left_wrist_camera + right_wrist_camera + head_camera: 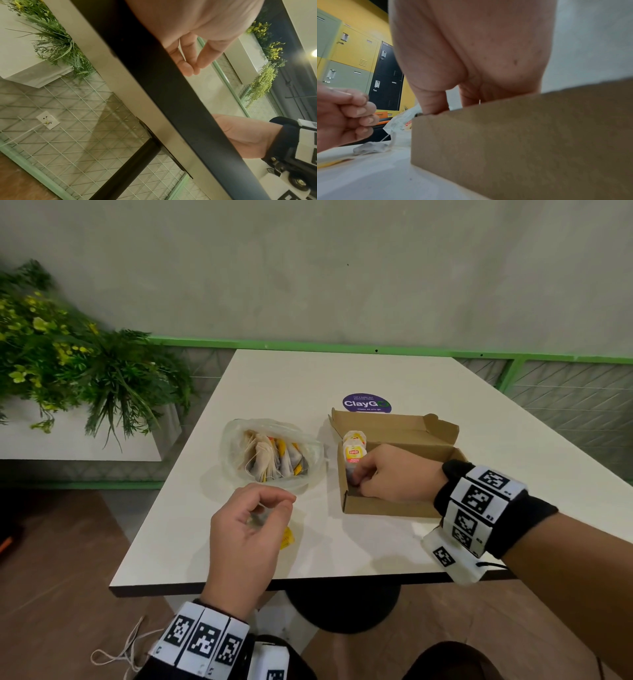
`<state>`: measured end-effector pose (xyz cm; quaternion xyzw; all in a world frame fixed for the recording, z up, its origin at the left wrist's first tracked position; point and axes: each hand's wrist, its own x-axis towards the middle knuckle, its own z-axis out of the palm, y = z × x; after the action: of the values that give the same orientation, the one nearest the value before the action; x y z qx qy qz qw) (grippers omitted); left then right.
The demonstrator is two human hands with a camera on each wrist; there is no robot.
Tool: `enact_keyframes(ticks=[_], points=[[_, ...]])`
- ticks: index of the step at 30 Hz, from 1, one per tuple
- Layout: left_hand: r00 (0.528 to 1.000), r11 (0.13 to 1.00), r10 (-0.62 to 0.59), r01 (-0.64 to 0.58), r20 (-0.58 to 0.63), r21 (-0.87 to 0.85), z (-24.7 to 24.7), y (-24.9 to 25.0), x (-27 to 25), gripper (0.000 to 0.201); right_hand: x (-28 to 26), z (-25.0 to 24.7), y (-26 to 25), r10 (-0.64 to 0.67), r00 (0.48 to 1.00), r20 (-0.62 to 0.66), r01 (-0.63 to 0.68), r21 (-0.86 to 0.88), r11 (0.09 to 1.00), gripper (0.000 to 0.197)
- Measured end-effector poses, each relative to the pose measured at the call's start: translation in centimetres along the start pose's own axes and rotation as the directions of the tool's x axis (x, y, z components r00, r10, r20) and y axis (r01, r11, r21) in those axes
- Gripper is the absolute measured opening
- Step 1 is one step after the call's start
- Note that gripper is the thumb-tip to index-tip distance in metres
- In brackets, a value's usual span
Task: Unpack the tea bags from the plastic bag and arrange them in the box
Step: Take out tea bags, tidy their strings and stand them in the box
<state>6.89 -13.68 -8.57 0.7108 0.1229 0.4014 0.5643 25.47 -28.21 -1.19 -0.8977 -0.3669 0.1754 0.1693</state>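
- The cardboard box [394, 474] sits open on the white table [479, 412], so I'll place everything off that.
- The right hand [394, 474] is dipped into the box's near-left corner, fingers curled down around a tea bag, right in front of two yellow-tagged ones [354, 448] already standing in a row.
- The plastic bag [270, 453] lies just left of the box, mouth open, a loose heap of tea bags still inside.
- The left hand [246, 529] hovers near the table's front edge, left of the box, thumb and fingertips pinched together. Looks like it's got a string, with a bag [370, 148] lying on the table and a yellow tag [287, 537] below the hand, but can't say for sure.
- My guess is these things are feather-light, floppy and tear easily, with tangly strings. Best pinched by the paper top edge or the tag, gently.
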Motion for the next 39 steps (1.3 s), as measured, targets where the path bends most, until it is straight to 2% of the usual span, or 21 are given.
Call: enact_keyframes(ticks=[4,6,8,10,11,13,15,16,19,22,24,26,28,29,33,37,39], points=[[0.991,0.994,-0.047,0.035,-0.126,-0.101,-0.5,0.1,0.3,0.011,-0.1,-0.1,-0.1,0.007,1.000,0.024,-0.006,-0.040,0.999,0.020],[0.978,0.987,-0.088,0.059,-0.191,-0.149,-1.3,0.2,0.5,0.024,-0.7,-0.7,-0.5,-0.018,0.998,-0.054,0.016,-0.038,0.999,0.019],[0.976,0.992,-0.097,0.080,-0.195,-0.092,-2.1,0.0,0.6,0.029,-2.1,-1.2,-1.5,-0.070,0.977,-0.201,0.067,-0.021,0.998,0.017],[0.988,0.995,-0.092,0.097,-0.128,0.036,-2.9,-0.3,0.5,0.026,-4.0,-1.0,-2.7,-0.130,0.949,-0.288,0.159,0.079,0.984,0.015],[0.995,0.989,-0.080,0.088,-0.066,0.120,-3.1,-0.3,0.4,0.027,-5.0,-0.4,-3.3,-0.164,0.946,-0.278,0.213,0.156,0.964,0.014],[0.995,0.943,-0.005,-0.027,0.095,0.331,-3.4,-0.2,-0.3,0.031,-6.6,2.0,-4.0,-0.225,0.962,-0.158,0.260,0.254,0.932,0.010],[0.965,0.832,0.055,-0.187,0.256,0.522,-3.3,-0.3,-1.0,0.037,-7.3,5.1,-4.1,-0.230,0.972,-0.040,0.233,0.221,0.947,0.015],[0.953,0.777,0.055,-0.229,0.299,0.586,-3.3,-0.4,-1.3,0.043,-7.3,6.4,-3.9,-0.222,0.974,-0.037,0.225,0.203,0.953,0.018],[0.955,0.688,0.000,-0.216,0.297,0.693,-3.3,-0.8,-1.5,0.053,-6.8,8.8,-2.8,-0.202,0.958,-0.204,0.260,0.318,0.912,0.016],[0.964,0.693,-0.017,-0.179,0.264,0.698,-3.2,-0.7,-1.4,0.046,-6.2,9.4,-2.2,-0.177,0.938,-0.297,0.302,0.457,0.836,0.019],[0.970,0.732,-0.016,-0.154,0.243,0.663,-3.0,-0.7,-1.2,0.038,-6.0,9.5,-2.5,-0.200,0.934,-0.296,0.309,0.386,0.869,0.025],[0.971,0.777,-0.030,-0.127,0.237,0.616,-2.8,-0.6,-1.0,0.039,-5.8,9.7,-3.1,-0.241,0.925,-0.294,0.302,0.184,0.935,0.032],[0.972,0.803,-0.039,-0.109,0.234,0.587,-2.6,-0.4,-0.9,0.037,-5.7,9.9,-3.7,-0.295,0.907,-0.300,0.307,-0.006,0.952,0.032],[0.974,0.810,-0.037,-0.102,0.225,0.577,-2.6,-0.4,-0.8,0.033,-5.7,10.1,-3.8,-0.314,0.897,-0.310,0.318,-0.040,0.947,0.030],[0.978,0.804,-0.084,-0.049,0.193,0.593,-2.5,-0.2,0.1,0.027,-6.0,10.5,-3.2,-0.368,0.859,-0.355,0.387,-0.019,0.922,0.024],[0.955,0.709,-0.136,-0.092,0.262,0.699,-1.8,-0.1,1.2,0.025,-6.5,10.1,-2.5,-0.382,0.872,-0.305,0.412,0.035,0.911,0.035],[0.952,0.693,-0.146,-0.097,0.271,0.715,-1.6,-0.4,1.7,0.025,-6.9,10.0,-1.8,-0.413,0.871,-0.265,0.441,0.054,0.896,0.034]])
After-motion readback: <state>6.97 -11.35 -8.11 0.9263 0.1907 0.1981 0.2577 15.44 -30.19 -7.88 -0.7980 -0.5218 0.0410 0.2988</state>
